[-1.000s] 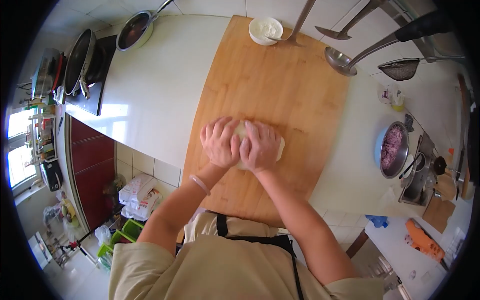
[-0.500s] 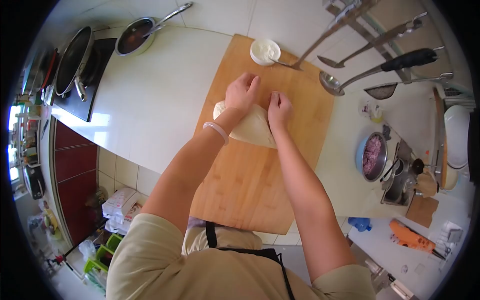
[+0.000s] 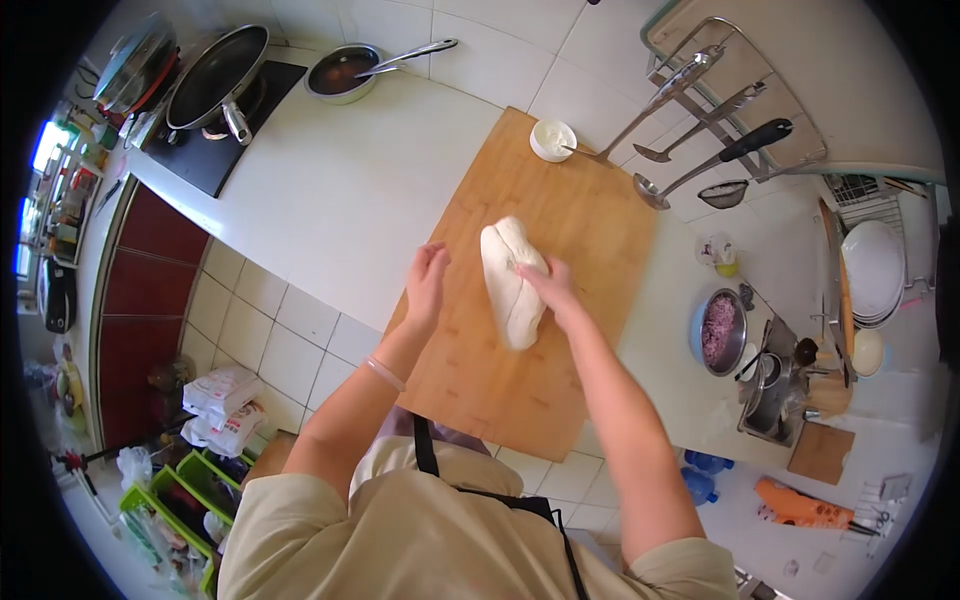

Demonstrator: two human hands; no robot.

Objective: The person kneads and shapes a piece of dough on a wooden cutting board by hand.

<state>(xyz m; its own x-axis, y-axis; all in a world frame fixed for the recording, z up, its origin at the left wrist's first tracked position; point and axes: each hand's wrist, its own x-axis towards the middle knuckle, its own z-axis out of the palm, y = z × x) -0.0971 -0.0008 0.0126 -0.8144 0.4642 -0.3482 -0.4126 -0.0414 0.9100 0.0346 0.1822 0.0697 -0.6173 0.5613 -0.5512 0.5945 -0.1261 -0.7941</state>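
Observation:
A long piece of pale dough [image 3: 513,290] lies on the wooden board [image 3: 470,385], with a lengthwise crease running along its top. My right hand [image 3: 553,285] grips its right side, the thumb pressing on the crease and the other fingers partly hidden. To the left of the dough, my left hand [image 3: 428,283] is held above the board's left edge, apart from the dough and holding nothing, its fingers loosely stretched. A pale bangle [image 3: 385,373] sits on the left wrist.
A white bowl of white powder [image 3: 553,141] stands at the board's far edge. Ladles [image 3: 652,190] hang from a wall rack on the right. Beyond the board's right side is a bowl of chopped purple food [image 3: 722,330]. A saucepan [image 3: 343,75] and a frying pan [image 3: 217,78] are far left.
The dough has turned from lying across the board to lengthwise, showing its crease. My left hand has come off it and moved left and nearer me. My right hand now grips its side.

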